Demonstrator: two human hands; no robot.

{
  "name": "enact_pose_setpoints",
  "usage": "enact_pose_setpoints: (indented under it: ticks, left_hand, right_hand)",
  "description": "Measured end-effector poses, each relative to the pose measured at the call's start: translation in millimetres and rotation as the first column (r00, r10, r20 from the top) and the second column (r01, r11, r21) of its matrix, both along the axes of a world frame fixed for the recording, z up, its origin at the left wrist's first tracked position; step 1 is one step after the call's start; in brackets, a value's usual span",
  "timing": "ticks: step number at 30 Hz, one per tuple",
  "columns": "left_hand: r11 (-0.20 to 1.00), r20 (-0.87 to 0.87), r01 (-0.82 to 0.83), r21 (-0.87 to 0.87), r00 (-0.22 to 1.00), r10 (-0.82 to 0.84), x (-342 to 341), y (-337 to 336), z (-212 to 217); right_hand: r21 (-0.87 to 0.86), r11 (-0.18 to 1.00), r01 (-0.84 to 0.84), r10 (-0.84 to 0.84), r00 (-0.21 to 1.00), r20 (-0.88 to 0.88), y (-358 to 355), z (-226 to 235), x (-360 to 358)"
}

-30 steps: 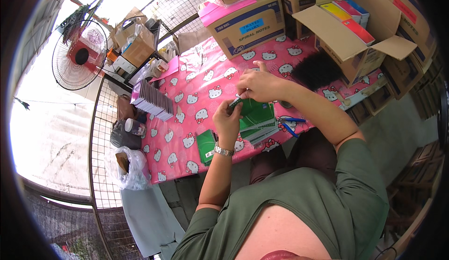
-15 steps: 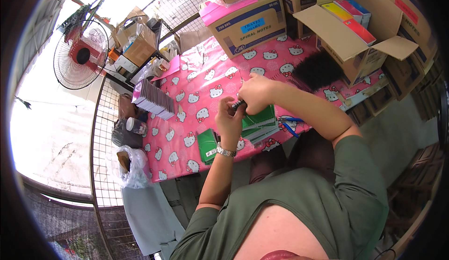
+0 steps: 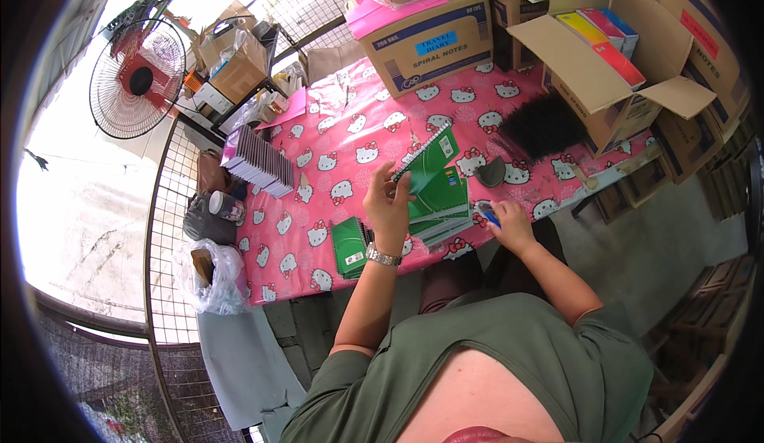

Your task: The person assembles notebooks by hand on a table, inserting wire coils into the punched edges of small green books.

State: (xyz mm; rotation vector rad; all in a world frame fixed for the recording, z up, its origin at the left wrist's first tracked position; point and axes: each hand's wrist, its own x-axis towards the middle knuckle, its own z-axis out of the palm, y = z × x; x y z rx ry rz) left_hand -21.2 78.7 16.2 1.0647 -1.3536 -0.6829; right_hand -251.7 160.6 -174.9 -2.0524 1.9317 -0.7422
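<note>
In my left hand [image 3: 387,208] a green spiral notebook [image 3: 432,155] is pinched by its coil edge, tilted up over the table. Below it lies a stack of green notebooks [image 3: 446,198] with white page edges. My right hand [image 3: 513,225] is closed around the blue-handled pliers [image 3: 492,216] near the table's front edge; their jaws are mostly hidden. Left of my left wrist rests a small pile of green spiral notebooks [image 3: 348,242]. A dark grey rounded piece [image 3: 490,172] lies right of the stack.
A heap of thin black spiral coils [image 3: 543,124] lies at the right, before an open carton [image 3: 573,73] of colourful notebooks. A closed carton [image 3: 430,41] stands at the back. Purple-edged notebooks [image 3: 256,163] line the left; a fan [image 3: 139,81] stands beyond. The pink patterned tablecloth [image 3: 318,204] covers the table.
My right hand has left the notebook's coil and come down to the right onto the pliers. The notebook in my left hand now shows its green cover; the grey piece has come into sight.
</note>
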Motion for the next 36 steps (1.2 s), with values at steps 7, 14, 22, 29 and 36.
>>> enact_pose_setpoints:
  ticks: [7,14,22,29,36]
  left_hand:
    - [0.986,0.076,0.119,0.115,0.989,-0.128,15,-10,-12]
    - [0.993,0.005,0.117,0.012,0.993,-0.117,15,-10,-23]
    - [0.956,0.286,0.006,-0.293,0.955,0.081,21,8,-14]
    - [0.969,-0.347,-0.198,0.146,0.907,0.237,105,13,-32]
    - [0.751,0.128,-0.510,0.420,0.852,0.507,221,60,-152]
  right_hand:
    - [-0.449,0.893,-0.031,0.207,0.914,0.350,-13,174,43]
    - [-0.432,0.878,-0.205,0.311,0.931,0.189,-24,208,72]
    - [0.244,0.833,-0.497,0.004,0.446,0.895,-16,219,67]
    - [-0.242,0.970,0.018,0.142,0.765,0.628,-37,162,24]
    - [-0.087,0.996,0.009,0.003,0.991,0.137,-22,10,-4]
